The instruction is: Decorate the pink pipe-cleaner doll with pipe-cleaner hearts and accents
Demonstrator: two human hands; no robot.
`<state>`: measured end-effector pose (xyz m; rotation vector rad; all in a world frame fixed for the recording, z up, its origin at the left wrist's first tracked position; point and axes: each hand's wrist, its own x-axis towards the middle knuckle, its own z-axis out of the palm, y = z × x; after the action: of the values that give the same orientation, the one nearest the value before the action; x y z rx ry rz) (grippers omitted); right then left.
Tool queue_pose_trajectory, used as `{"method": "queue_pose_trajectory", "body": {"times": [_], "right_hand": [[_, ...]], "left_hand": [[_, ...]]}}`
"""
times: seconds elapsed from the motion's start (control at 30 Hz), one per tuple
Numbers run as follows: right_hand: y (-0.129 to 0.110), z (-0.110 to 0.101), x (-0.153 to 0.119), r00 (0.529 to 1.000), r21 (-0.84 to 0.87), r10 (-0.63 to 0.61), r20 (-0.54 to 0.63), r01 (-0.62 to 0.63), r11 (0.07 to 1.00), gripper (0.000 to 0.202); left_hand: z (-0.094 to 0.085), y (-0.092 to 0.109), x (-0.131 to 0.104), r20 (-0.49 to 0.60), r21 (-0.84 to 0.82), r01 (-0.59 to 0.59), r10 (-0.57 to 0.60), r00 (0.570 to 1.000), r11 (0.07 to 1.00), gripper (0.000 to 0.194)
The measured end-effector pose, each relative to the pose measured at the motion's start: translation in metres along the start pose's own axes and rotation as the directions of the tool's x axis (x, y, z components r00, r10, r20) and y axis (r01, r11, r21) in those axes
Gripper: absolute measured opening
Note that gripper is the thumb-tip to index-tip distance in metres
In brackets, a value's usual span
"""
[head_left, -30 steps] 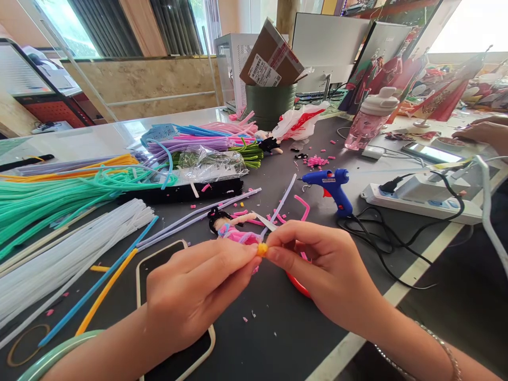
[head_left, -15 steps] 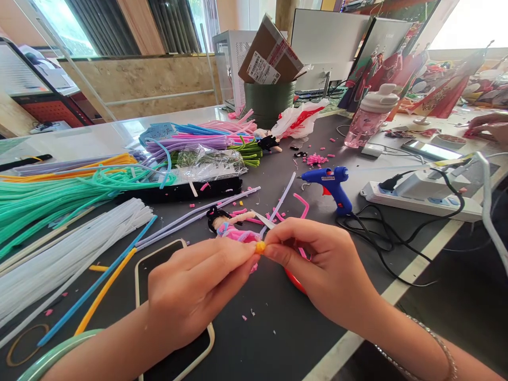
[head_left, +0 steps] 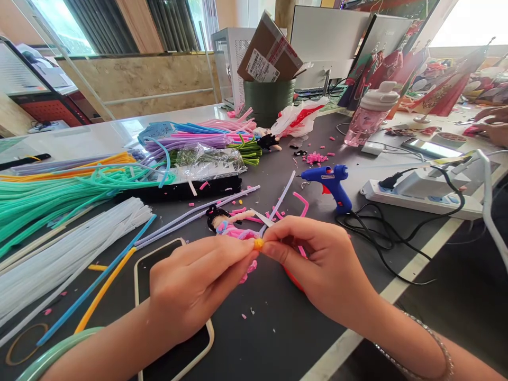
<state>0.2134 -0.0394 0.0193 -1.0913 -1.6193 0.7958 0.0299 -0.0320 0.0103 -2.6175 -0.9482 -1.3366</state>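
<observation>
A small yellow piece of pipe cleaner (head_left: 258, 244) is pinched between the fingertips of my left hand (head_left: 198, 283) and my right hand (head_left: 323, 264). Both hands are closed on it, one from each side, and its ends are hidden by the fingers. Just behind them lies a small pipe-cleaner doll (head_left: 228, 225) with black hair and a pink and blue body, partly covered by my left hand. Scissors (head_left: 293, 279) with a red handle lie under my right hand; one blade tip shows above it. Beneath my left forearm is a phone (head_left: 174, 365) with a pale rim.
Bundles of white (head_left: 79, 254), green and purple pipe cleaners cover the left side. A blue glue gun (head_left: 333, 185) lies right of centre, near a power strip (head_left: 424, 198) with cables. Behind stand a pink bottle (head_left: 371, 116) and a green bin (head_left: 270, 100). Another person's hand (head_left: 494, 124) is at far right.
Both hands keep their pinch on the yellow piece and have shifted very slightly left. At far right, the other person's hand has changed position. The doll and tools lie as before.
</observation>
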Motion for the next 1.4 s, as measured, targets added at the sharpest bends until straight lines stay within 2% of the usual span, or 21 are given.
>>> {"method": "queue_pose_trajectory", "body": {"times": [0.7, 1.4], "right_hand": [[0.0023, 0.0008, -0.0002, 1.0, -0.027, 0.019, 0.013, -0.019, 0.999, 0.014], [0.0039, 0.0023, -0.0008, 1.0, -0.007, 0.024, 0.018, -0.024, 1.0, 0.014]], "left_hand": [[0.0017, -0.0017, -0.0006, 0.008, -0.046, 0.049, -0.048, 0.999, 0.998, 0.013], [0.004, -0.0026, -0.0024, 0.013, -0.014, 0.029, -0.029, 1.0, 0.999, 0.009]]}}
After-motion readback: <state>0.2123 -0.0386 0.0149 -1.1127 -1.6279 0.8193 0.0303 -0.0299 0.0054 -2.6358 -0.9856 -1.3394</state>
